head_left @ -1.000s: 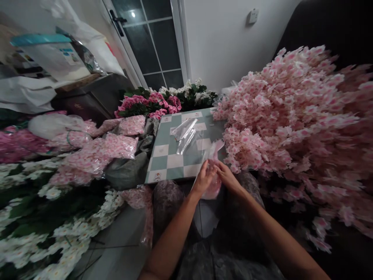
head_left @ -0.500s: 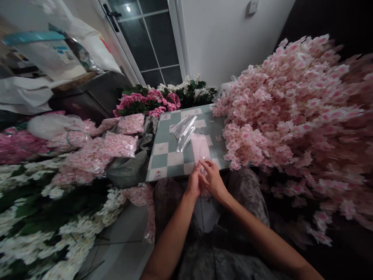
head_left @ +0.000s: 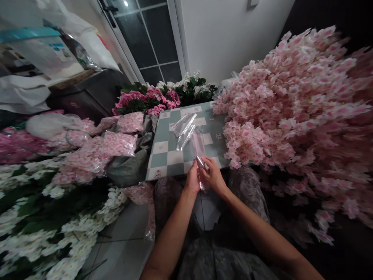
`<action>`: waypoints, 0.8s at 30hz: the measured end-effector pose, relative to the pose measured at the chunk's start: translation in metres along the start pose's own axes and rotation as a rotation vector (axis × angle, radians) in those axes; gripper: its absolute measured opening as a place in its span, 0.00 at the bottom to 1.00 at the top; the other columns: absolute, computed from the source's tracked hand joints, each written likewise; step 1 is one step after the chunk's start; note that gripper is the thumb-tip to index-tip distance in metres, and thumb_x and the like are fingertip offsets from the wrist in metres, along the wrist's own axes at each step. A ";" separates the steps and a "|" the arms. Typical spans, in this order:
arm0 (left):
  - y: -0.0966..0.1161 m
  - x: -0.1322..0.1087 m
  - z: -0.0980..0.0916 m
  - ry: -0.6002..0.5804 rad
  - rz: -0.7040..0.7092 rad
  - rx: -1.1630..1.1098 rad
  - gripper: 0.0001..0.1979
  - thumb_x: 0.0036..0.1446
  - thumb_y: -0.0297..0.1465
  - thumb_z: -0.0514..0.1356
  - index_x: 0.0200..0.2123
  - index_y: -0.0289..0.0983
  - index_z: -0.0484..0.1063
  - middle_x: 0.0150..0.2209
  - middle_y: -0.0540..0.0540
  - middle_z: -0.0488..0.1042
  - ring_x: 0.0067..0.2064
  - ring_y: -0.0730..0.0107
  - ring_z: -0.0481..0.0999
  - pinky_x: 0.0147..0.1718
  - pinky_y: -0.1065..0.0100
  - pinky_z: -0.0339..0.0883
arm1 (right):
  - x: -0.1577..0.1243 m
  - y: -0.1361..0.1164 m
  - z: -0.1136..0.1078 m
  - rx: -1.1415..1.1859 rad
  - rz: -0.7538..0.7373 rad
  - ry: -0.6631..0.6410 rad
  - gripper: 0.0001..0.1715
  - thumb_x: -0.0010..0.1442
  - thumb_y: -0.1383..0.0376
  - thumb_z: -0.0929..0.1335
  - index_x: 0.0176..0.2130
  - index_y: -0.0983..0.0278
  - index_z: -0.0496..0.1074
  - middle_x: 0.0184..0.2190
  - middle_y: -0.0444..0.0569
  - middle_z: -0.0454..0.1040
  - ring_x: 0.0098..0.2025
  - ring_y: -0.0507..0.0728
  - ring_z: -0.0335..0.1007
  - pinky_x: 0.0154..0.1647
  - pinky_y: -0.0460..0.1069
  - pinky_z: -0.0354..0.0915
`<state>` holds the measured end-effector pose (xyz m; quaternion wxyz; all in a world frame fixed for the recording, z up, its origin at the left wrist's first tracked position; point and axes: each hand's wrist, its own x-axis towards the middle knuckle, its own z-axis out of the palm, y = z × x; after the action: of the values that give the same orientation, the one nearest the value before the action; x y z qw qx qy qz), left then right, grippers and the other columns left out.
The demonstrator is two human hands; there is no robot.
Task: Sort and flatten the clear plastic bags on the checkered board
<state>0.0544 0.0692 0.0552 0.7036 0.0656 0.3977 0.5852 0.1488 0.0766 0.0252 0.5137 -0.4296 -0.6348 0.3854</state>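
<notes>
Close together at the near edge of the low table, my left hand (head_left: 192, 178) and my right hand (head_left: 213, 174) are both closed on a clear plastic bag (head_left: 198, 142). The bag reaches forward over the table top, with a pale pink strip showing in or through it; I cannot tell which. Between my fingers its film is bunched into a shiny fold, and a crumpled end hangs below my hands. Just ahead, other clear plastic bags (head_left: 185, 130) lie loosely on the checked green and white table top (head_left: 175, 157).
Pink artificial blossoms (head_left: 262, 112) crowd the table's right side. To the left are bagged pink flowers (head_left: 90, 155) and white artificial flowers (head_left: 84, 229). Magenta flowers (head_left: 145, 99) stand behind the table. A blue-lidded plastic bin (head_left: 40, 52) sits at the upper left.
The clear bag's film has come into view over the pink strip, which looks fainter and narrower. My fingers have shifted slightly, now showing a shiny fold between them.
</notes>
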 end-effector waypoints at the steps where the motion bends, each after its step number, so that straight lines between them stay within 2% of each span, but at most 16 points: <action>1: 0.000 0.001 0.001 -0.008 -0.009 -0.004 0.15 0.63 0.41 0.62 0.37 0.34 0.78 0.39 0.39 0.83 0.48 0.56 0.83 0.48 0.61 0.78 | 0.001 -0.001 -0.002 0.041 0.006 0.001 0.25 0.60 0.63 0.65 0.55 0.62 0.75 0.55 0.56 0.73 0.58 0.61 0.70 0.63 0.58 0.65; 5: 0.000 0.002 0.005 -0.042 0.094 0.000 0.13 0.62 0.38 0.63 0.46 0.38 0.80 0.47 0.43 0.83 0.54 0.59 0.80 0.55 0.62 0.73 | 0.003 -0.002 -0.008 0.181 0.126 0.034 0.21 0.62 0.59 0.63 0.50 0.64 0.77 0.48 0.53 0.79 0.52 0.61 0.73 0.60 0.57 0.65; 9: -0.001 0.004 0.002 -0.062 0.176 0.030 0.17 0.59 0.37 0.66 0.52 0.42 0.78 0.53 0.46 0.81 0.56 0.60 0.78 0.58 0.61 0.70 | 0.004 0.001 -0.011 0.229 0.219 0.089 0.23 0.62 0.55 0.63 0.48 0.65 0.77 0.45 0.51 0.80 0.49 0.62 0.74 0.57 0.56 0.67; 13: -0.005 0.010 -0.003 -0.070 0.217 0.101 0.22 0.50 0.37 0.72 0.50 0.41 0.78 0.49 0.45 0.82 0.52 0.60 0.80 0.55 0.62 0.71 | 0.001 0.005 -0.009 0.241 0.223 0.069 0.23 0.62 0.54 0.64 0.48 0.64 0.78 0.46 0.51 0.80 0.50 0.62 0.74 0.58 0.56 0.66; 18: -0.010 0.014 -0.004 -0.053 0.248 0.162 0.25 0.40 0.36 0.77 0.43 0.38 0.78 0.37 0.48 0.83 0.45 0.60 0.83 0.51 0.62 0.72 | -0.003 0.006 -0.005 0.245 0.094 0.028 0.21 0.64 0.54 0.64 0.49 0.61 0.79 0.50 0.53 0.78 0.53 0.62 0.72 0.61 0.58 0.64; 21: -0.013 0.013 -0.005 0.010 0.291 0.207 0.24 0.40 0.39 0.76 0.41 0.37 0.79 0.36 0.48 0.82 0.44 0.60 0.83 0.50 0.63 0.72 | -0.004 0.003 -0.004 0.209 0.068 0.025 0.21 0.65 0.53 0.64 0.47 0.61 0.80 0.50 0.54 0.78 0.54 0.61 0.72 0.61 0.58 0.63; 24: -0.018 0.009 -0.007 0.057 0.328 0.247 0.23 0.43 0.43 0.75 0.40 0.37 0.79 0.40 0.46 0.83 0.48 0.60 0.81 0.53 0.64 0.70 | -0.005 -0.002 -0.004 0.174 0.110 0.043 0.21 0.63 0.52 0.66 0.43 0.62 0.80 0.46 0.53 0.79 0.50 0.61 0.73 0.58 0.57 0.65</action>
<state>0.0634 0.0691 0.0357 0.5741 0.1985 0.4702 0.6403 0.1528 0.0718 0.0261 0.5408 -0.4257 -0.5631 0.4574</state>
